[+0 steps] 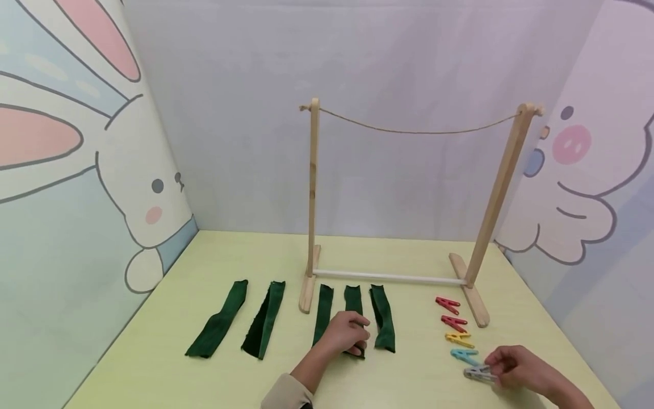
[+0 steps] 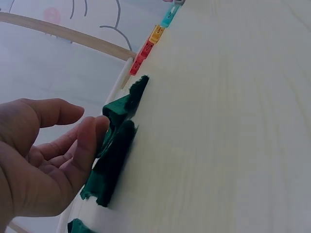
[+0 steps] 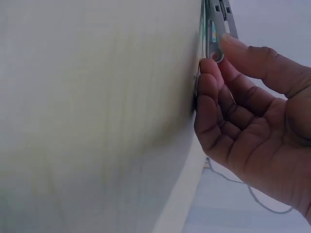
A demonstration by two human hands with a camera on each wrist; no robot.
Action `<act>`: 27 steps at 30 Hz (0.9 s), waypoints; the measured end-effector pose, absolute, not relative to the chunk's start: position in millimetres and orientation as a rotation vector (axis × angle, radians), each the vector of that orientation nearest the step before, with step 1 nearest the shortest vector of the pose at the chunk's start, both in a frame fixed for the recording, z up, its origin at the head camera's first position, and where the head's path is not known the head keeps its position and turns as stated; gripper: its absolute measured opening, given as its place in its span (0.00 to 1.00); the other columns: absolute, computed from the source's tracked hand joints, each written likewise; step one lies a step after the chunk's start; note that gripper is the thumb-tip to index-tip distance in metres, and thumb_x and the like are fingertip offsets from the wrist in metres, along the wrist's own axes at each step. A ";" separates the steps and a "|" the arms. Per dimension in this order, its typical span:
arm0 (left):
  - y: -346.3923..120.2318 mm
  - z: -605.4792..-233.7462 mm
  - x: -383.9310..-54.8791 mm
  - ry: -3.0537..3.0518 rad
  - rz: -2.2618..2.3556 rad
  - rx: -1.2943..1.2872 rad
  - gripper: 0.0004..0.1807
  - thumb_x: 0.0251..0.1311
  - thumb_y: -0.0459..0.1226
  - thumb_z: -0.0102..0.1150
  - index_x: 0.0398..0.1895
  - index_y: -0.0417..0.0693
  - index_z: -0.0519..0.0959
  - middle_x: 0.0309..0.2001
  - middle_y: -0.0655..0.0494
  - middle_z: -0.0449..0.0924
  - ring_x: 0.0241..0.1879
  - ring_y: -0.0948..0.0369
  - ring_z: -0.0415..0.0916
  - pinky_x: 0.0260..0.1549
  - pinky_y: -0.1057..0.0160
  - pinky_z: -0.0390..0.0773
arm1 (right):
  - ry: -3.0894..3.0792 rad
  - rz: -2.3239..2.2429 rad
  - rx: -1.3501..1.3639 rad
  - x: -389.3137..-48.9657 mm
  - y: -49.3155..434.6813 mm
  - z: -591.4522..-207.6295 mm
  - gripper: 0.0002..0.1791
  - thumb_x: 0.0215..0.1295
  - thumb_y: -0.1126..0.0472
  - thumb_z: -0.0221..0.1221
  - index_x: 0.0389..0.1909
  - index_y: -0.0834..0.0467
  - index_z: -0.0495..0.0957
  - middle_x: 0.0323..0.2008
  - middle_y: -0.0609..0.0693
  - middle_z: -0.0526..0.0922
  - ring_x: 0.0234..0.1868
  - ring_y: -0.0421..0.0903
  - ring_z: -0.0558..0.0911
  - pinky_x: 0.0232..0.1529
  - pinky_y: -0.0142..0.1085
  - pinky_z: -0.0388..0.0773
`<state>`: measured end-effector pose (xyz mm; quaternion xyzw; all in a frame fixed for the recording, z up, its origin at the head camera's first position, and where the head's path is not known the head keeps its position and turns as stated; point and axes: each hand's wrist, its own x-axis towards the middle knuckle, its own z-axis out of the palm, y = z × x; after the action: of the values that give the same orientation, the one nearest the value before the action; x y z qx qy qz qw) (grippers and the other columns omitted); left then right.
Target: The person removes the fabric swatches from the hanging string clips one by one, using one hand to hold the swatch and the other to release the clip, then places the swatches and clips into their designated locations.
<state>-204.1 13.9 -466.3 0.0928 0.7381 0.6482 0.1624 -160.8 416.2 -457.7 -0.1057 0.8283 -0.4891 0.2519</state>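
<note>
Several dark green cloth strips (image 1: 219, 321) lie on the table, roughly upright in the head view. My left hand (image 1: 344, 334) is over the lower part of one strip (image 1: 353, 296), fingers loosely bent, thumb and forefinger apart. In the left wrist view, fingertips of the left hand (image 2: 48, 155) are close to the green cloth (image 2: 109, 167); I cannot tell whether they touch it. At the right, my right hand (image 1: 521, 369) pinches one end of a grey clothespin (image 1: 478, 373) by the table. The right wrist view shows its thumb and fingers at the grey clothespin's end (image 3: 215, 34).
Beyond the grey one, a blue clothespin (image 1: 464, 356), a yellow clothespin (image 1: 459, 339) and two red clothespins (image 1: 448, 305) form a column. Behind the strips stands a wooden frame (image 1: 313, 187) with a sagging string (image 1: 409, 132) and a white bottom rod (image 1: 388, 276). Printed walls enclose the table.
</note>
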 end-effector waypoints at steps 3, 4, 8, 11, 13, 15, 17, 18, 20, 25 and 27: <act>3.1 -463.9 -204.7 2.131 1.854 0.268 0.12 0.54 0.28 0.60 0.43 0.36 0.77 0.28 0.48 0.80 0.23 0.57 0.78 0.20 0.60 0.78 | 2.250 -1.312 -0.341 -162.0 415.1 -458.5 0.12 0.53 0.75 0.57 0.38 0.76 0.71 0.30 0.52 0.75 0.29 0.43 0.72 0.29 0.31 0.71; -0.8 -463.2 -204.7 2.136 1.857 0.270 0.12 0.54 0.29 0.60 0.44 0.35 0.77 0.29 0.47 0.80 0.23 0.57 0.78 0.20 0.60 0.78 | 2.244 -1.314 -0.347 -162.1 415.0 -457.7 0.12 0.53 0.75 0.57 0.39 0.77 0.71 0.30 0.53 0.75 0.29 0.43 0.73 0.30 0.32 0.72; -16.2 -461.0 -204.9 2.152 1.878 0.283 0.14 0.55 0.29 0.60 0.45 0.34 0.77 0.30 0.45 0.80 0.24 0.56 0.78 0.19 0.61 0.76 | 2.283 -1.304 -0.335 -161.7 417.5 -446.2 0.15 0.59 0.73 0.55 0.43 0.80 0.69 0.32 0.54 0.77 0.31 0.42 0.75 0.31 0.34 0.75; -27.9 -460.8 -206.4 2.169 1.899 0.300 0.14 0.57 0.30 0.59 0.46 0.32 0.76 0.30 0.42 0.80 0.25 0.54 0.79 0.20 0.62 0.75 | 2.336 -1.314 -0.301 -160.0 419.2 -432.5 0.19 0.66 0.67 0.53 0.48 0.81 0.66 0.36 0.56 0.78 0.34 0.42 0.77 0.33 0.37 0.76; -36.3 -460.8 -208.0 2.184 1.908 0.305 0.15 0.59 0.31 0.58 0.47 0.32 0.75 0.32 0.42 0.80 0.27 0.54 0.79 0.21 0.61 0.76 | 2.382 -1.325 -0.274 -157.8 417.2 -424.2 0.23 0.69 0.63 0.51 0.52 0.81 0.64 0.39 0.58 0.78 0.36 0.43 0.78 0.34 0.38 0.76; -46.3 -460.2 -209.5 2.206 1.908 0.312 0.15 0.60 0.32 0.57 0.48 0.32 0.74 0.32 0.41 0.80 0.28 0.53 0.78 0.23 0.58 0.77 | 2.456 -1.330 -0.243 -155.4 411.0 -418.8 0.24 0.70 0.61 0.50 0.53 0.80 0.64 0.41 0.59 0.78 0.38 0.44 0.79 0.35 0.38 0.77; -57.5 -459.0 -210.0 2.231 1.901 0.315 0.15 0.61 0.32 0.56 0.49 0.32 0.74 0.32 0.41 0.79 0.29 0.53 0.78 0.26 0.56 0.77 | 2.587 -1.292 -0.225 -152.8 402.6 -415.9 0.24 0.69 0.59 0.51 0.53 0.78 0.66 0.41 0.58 0.79 0.37 0.44 0.79 0.34 0.37 0.76; -63.6 -458.0 -209.7 2.251 1.894 0.318 0.16 0.62 0.33 0.56 0.50 0.32 0.74 0.33 0.41 0.79 0.29 0.54 0.78 0.26 0.56 0.77 | 2.664 -1.261 -0.211 -151.7 397.4 -415.2 0.24 0.69 0.59 0.52 0.53 0.77 0.68 0.40 0.57 0.79 0.36 0.43 0.79 0.34 0.36 0.76; -76.4 -455.3 -208.1 2.303 1.874 0.329 0.16 0.62 0.33 0.56 0.50 0.32 0.74 0.33 0.42 0.79 0.29 0.55 0.78 0.27 0.56 0.77 | 2.830 -1.187 -0.189 -150.1 387.5 -414.6 0.21 0.68 0.59 0.54 0.51 0.74 0.71 0.39 0.55 0.80 0.34 0.41 0.79 0.32 0.34 0.76; -108.6 -447.8 -202.4 2.471 1.814 0.295 0.17 0.61 0.37 0.57 0.49 0.34 0.75 0.34 0.45 0.80 0.29 0.57 0.78 0.27 0.59 0.75 | 3.120 -1.022 -0.189 -150.1 369.4 -411.5 0.15 0.66 0.60 0.56 0.47 0.67 0.76 0.35 0.51 0.81 0.30 0.35 0.77 0.28 0.32 0.75; -121.5 -446.2 -200.1 2.528 1.805 0.253 0.17 0.60 0.36 0.58 0.49 0.35 0.75 0.34 0.45 0.80 0.29 0.57 0.77 0.28 0.59 0.75 | 3.188 -0.984 -0.237 -151.5 365.0 -410.5 0.13 0.66 0.61 0.56 0.46 0.65 0.77 0.34 0.49 0.81 0.29 0.33 0.76 0.28 0.32 0.75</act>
<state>-200.1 -121.5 -446.2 0.0811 0.8112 0.5790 0.0126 -151.5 365.0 -410.5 -0.0704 0.9483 -0.2926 -0.1012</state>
